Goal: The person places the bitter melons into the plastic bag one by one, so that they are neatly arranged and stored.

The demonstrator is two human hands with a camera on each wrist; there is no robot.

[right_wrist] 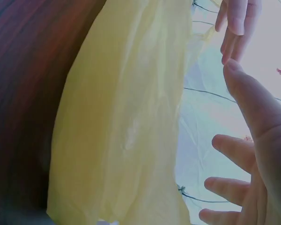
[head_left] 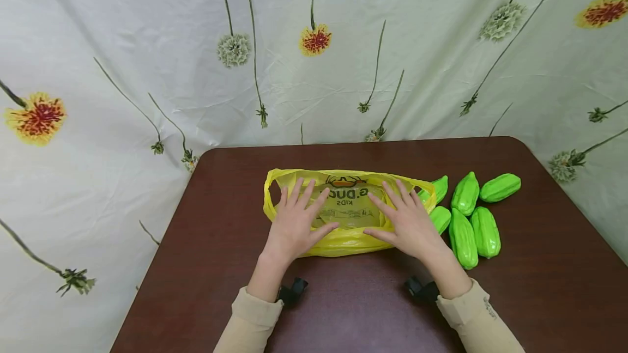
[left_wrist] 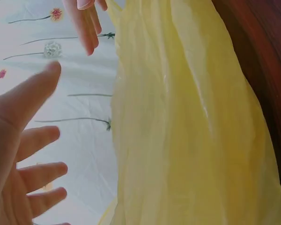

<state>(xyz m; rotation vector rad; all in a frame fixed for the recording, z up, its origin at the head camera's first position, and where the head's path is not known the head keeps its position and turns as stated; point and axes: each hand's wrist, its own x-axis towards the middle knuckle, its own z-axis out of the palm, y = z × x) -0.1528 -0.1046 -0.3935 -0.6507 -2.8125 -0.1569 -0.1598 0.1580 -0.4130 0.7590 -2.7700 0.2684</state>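
Note:
A yellow plastic bag (head_left: 338,241) with printed lettering stands on the table, its mouth spread wide and facing up. Over the left part of its opening is my left hand (head_left: 293,226), fingers straight and spread, holding nothing. My right hand (head_left: 409,224) hovers over the right part in the same way, fingers fanned out. Both wrist views show the bag's side (left_wrist: 187,122) standing upright below the hands, with a gap between the fingers and the plastic. Several bright green ridged fruits, like star fruit (head_left: 463,238), lie to the right of the bag; two are partly hidden behind it and the right hand.
The dark reddish-brown table (head_left: 206,222) has rounded far corners. Behind it hangs a pale cloth (head_left: 186,26) printed with flowers. A black strap device (head_left: 293,290) sits at the left wrist, and another (head_left: 422,289) at the right.

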